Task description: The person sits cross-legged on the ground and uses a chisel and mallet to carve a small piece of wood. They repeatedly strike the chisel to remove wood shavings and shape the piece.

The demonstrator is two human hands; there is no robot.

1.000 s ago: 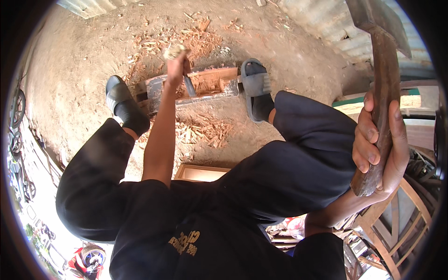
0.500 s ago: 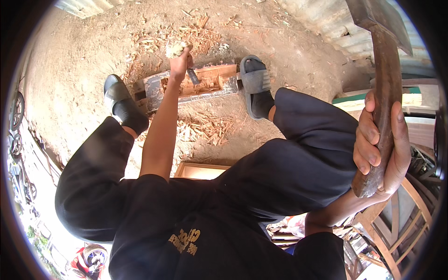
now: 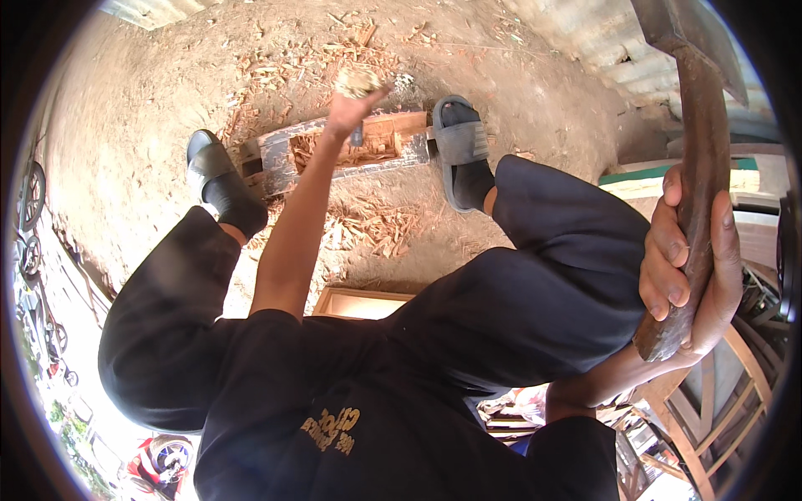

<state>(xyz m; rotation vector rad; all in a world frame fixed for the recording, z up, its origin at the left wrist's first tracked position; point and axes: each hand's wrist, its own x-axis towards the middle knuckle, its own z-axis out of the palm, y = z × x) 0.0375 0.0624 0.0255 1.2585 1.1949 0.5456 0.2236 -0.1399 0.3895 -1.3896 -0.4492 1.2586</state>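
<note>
Out in front, my left hand (image 3: 355, 107) is closed round a chisel, its pale, frayed handle top (image 3: 357, 81) above the fingers and its dark blade (image 3: 357, 136) over a weathered grey wooden block (image 3: 280, 163). The block lies on the ground between my feet, with a rough recess of fresh, splintered wood. Whether the blade touches it I cannot tell. My right hand (image 3: 681, 259) grips the dark wooden handle (image 3: 702, 142) of an adze-like tool, raised at the right, with a broad metal head (image 3: 685, 37) at its top.
Wood chips (image 3: 368, 230) litter the dirt floor. A shallow wooden frame (image 3: 351, 302) lies behind my thighs. Corrugated sheeting (image 3: 585, 42) lines the upper right; boards (image 3: 677, 171) and wooden chair-like frames (image 3: 723, 401) crowd the right. Wheels (image 3: 33, 196) stand at the far left, a red motorbike (image 3: 163, 459) lower left.
My left hand has moved right and slightly upward along the block with the chisel. My right hand and its tool have shifted a little to the right.
</note>
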